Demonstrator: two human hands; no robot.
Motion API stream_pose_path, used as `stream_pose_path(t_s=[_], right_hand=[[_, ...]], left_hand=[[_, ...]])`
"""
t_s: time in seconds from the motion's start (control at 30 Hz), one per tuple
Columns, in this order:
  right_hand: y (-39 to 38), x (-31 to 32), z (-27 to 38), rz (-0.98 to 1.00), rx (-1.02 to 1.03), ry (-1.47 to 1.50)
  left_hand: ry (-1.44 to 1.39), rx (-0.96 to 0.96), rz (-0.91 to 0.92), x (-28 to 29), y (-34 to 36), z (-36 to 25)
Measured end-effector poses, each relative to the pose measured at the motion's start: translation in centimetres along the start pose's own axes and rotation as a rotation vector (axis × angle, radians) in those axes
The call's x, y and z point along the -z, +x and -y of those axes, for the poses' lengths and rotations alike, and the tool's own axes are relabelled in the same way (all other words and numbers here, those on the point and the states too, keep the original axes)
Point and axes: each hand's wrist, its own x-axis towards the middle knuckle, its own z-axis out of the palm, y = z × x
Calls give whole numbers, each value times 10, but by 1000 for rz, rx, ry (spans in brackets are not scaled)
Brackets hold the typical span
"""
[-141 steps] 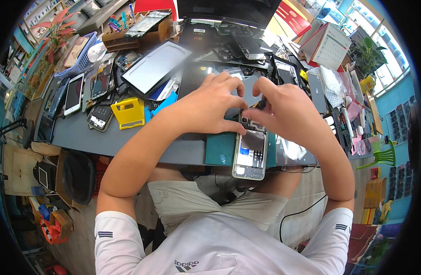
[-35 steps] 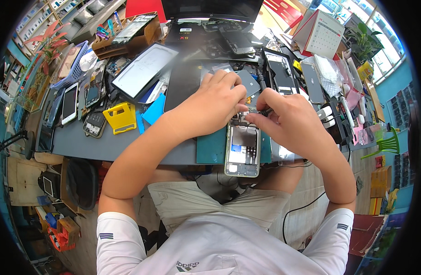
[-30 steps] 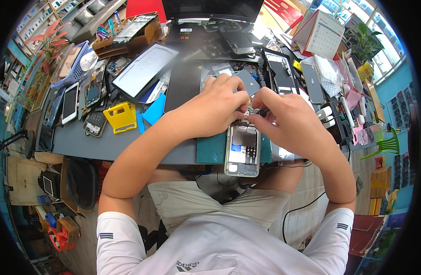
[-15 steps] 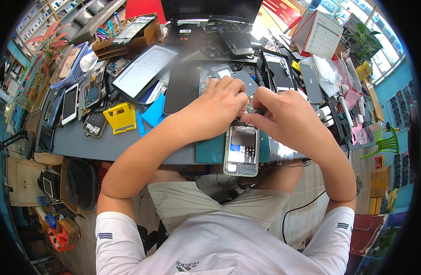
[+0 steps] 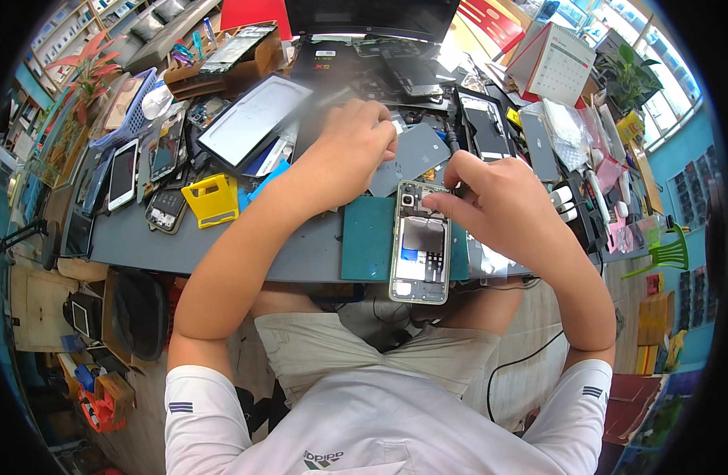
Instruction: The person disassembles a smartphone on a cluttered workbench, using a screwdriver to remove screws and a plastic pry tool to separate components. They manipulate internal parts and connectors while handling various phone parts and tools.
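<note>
A smartphone with its back cover off point(image 5: 422, 273) lies on a teal mat point(image 5: 365, 245) at the desk's front edge, its inner parts and camera showing. Over the phone's upper right is my right hand point(image 5: 486, 194), fingers closed around a slim black corded tool point(image 5: 452, 142) whose tip is hidden; thumb and fingertips are close to the board. My left hand point(image 5: 356, 146) hovers farther back and left, with curled fingers above a grey phone panel point(image 5: 415, 152). Whatever it pinches, if anything, is hidden.
A yellow plastic holder point(image 5: 211, 202) and a white phone point(image 5: 123, 175) lie to the left, near a framed white panel point(image 5: 255, 120). An open laptop point(image 5: 372, 17) stands at the back. Phone parts crowd the desk, with a calendar point(image 5: 555, 65) at the far right.
My left hand has moved up and left, away from the phone, uncovering its camera end and the grey panel. My right hand stays almost in place, still gripping the corded tool.
</note>
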Motion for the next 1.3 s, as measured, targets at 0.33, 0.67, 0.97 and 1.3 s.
stream_pose_path(t_s=[0.33, 0.67, 0.97, 1.3], right_hand=[[-5, -4, -9, -90, 169, 141], [0, 8, 1, 46, 149, -57], [-2, -3, -12, -38, 169, 55], [-4, -5, -9, -84, 191, 98]], left_hand=[[29, -6, 21, -2, 2, -3], [-431, -102, 231, 5, 0, -26], [-429, -102, 293, -1, 2, -30], [-395, -90, 334, 1, 4, -34]])
